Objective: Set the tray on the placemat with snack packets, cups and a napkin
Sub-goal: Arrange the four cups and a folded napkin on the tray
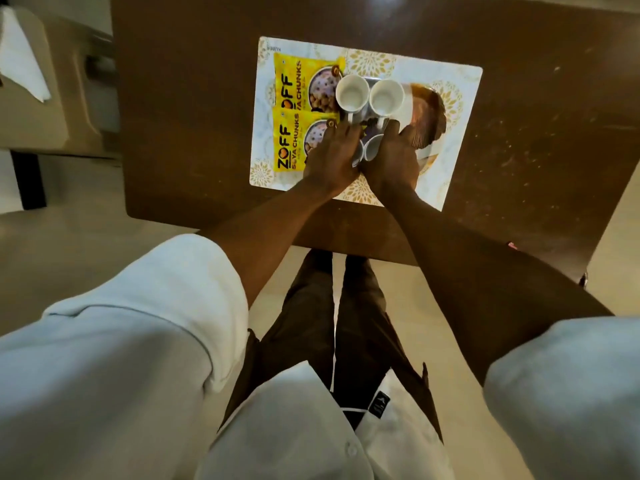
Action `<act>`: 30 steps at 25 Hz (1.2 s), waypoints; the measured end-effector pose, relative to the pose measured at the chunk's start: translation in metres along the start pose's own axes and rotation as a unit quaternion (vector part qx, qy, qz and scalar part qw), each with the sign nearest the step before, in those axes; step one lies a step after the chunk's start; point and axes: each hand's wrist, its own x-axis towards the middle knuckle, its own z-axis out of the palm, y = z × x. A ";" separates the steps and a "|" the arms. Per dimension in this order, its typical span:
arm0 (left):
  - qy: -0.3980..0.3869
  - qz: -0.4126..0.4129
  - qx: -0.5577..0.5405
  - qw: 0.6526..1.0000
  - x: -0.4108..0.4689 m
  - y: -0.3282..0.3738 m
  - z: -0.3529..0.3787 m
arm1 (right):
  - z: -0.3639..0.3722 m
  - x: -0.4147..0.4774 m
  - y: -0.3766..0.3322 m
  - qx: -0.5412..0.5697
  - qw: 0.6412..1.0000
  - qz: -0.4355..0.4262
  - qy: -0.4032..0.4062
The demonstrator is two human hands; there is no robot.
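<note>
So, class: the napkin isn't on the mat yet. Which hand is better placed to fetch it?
Left, probably. The napkin lies off the table on the left, the left hand's side. The right hand would have to cross the cups and packets.

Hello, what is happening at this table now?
A person stands over a brown table, setting up a placemat. Two yellow snack packets lie on its left side. Two white cups stand in the middle. The left hand and right hand are placing two more cups nearer the person.
</note>
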 end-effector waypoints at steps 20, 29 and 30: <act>0.021 -0.032 0.094 0.995 0.004 0.009 -0.028 | -0.031 0.011 -0.003 -0.050 0.997 -0.013 -0.059; 0.153 -0.065 0.082 0.983 -0.034 0.045 -0.337 | -0.298 -0.032 -0.157 -0.131 0.974 -0.151 0.107; 0.185 -0.066 0.082 0.977 -0.044 0.044 -0.381 | -0.331 -0.041 -0.187 -0.119 0.967 -0.174 0.141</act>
